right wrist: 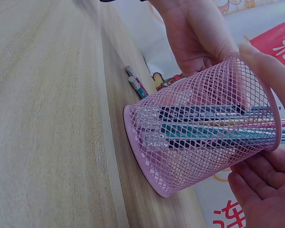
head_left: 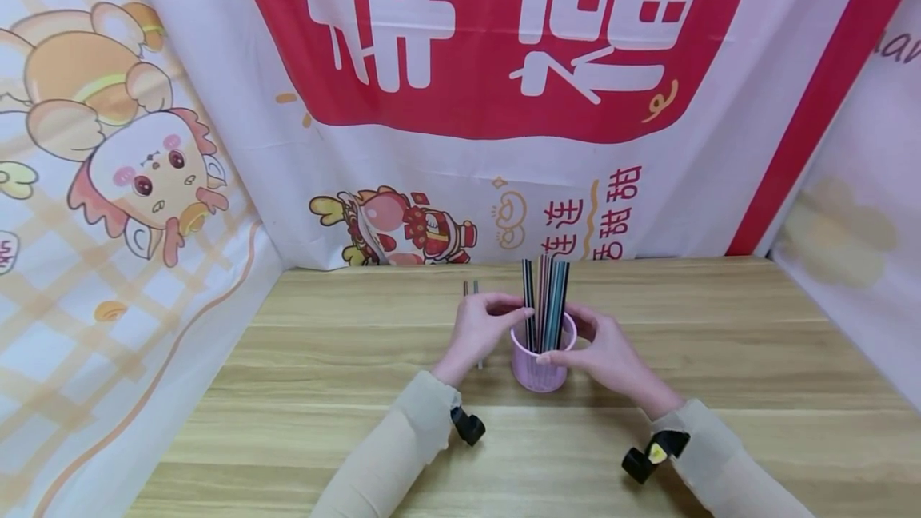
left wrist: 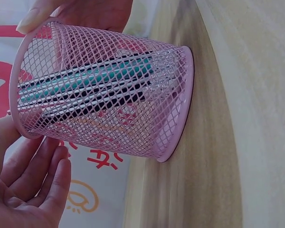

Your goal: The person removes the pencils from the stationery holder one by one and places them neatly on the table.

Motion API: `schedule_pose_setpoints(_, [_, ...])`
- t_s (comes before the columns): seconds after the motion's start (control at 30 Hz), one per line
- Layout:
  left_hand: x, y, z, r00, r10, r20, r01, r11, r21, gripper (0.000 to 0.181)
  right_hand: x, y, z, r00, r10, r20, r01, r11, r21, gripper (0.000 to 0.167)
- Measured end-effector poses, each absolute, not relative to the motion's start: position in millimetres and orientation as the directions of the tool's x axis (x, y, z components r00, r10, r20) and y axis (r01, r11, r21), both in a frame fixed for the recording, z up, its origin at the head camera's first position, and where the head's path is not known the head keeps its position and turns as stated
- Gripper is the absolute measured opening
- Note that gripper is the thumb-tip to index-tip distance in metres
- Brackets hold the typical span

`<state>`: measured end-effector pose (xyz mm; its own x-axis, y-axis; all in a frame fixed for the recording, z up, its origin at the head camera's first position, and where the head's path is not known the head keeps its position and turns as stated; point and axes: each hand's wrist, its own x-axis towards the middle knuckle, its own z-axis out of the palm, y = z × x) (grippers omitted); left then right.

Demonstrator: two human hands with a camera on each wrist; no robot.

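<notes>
Where both hands meet at the middle of the wood-grained surface (head_left: 345,422), a pink mesh cup (head_left: 538,378) stands upright, holding a bunch of slender pencils (head_left: 554,310) whose upper ends rise well above its rim. The person's right hand (head_left: 608,350) has its grip clamped on the cup, the thumb pressed over the near part of the rim and the other fingers round by the far side. On the opposite side, the left hand (head_left: 485,326) reaches to the mouth of the cup, its thumb tip close against the dark pencils at that edge; whether this grip pinches them or merely touches them, one cannot tell. Through the mesh, teal and black barrels show, their lower ends gathered near the base and pale or silvery. Two loose pencils (right wrist: 137,85) lie close together on the surface, to the left of the cup and partly hidden by the left hand in the head view. Pale sleeves (head_left: 392,450) cover the forearms, and a black wrist device (head_left: 469,427) sits at each cuff. Behind the surface hangs a white cloth (head_left: 403,154) bearing a large red panel with white characters and small cartoon figures beneath.
</notes>
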<state>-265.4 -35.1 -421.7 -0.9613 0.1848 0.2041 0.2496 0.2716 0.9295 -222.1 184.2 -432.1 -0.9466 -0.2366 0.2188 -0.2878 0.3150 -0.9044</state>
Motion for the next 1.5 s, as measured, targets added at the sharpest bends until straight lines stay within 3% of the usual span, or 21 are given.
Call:
schedule_pose_setpoints(0.97, [-265,-34,-415,-0.973,0.137,0.183,0.211,0.235,0.949,0.025,-223,185,-434,-0.945,-0.24,0.221,-0.292,0.32,-0.901,0.082])
schedule_pose_setpoints(1.5, [-267,-32,-405,-0.948,0.064,0.312,0.319,0.184,0.93,0.023,-223,185,-435,-0.944,-0.245,0.223,-0.292,0.296,-0.909,0.082])
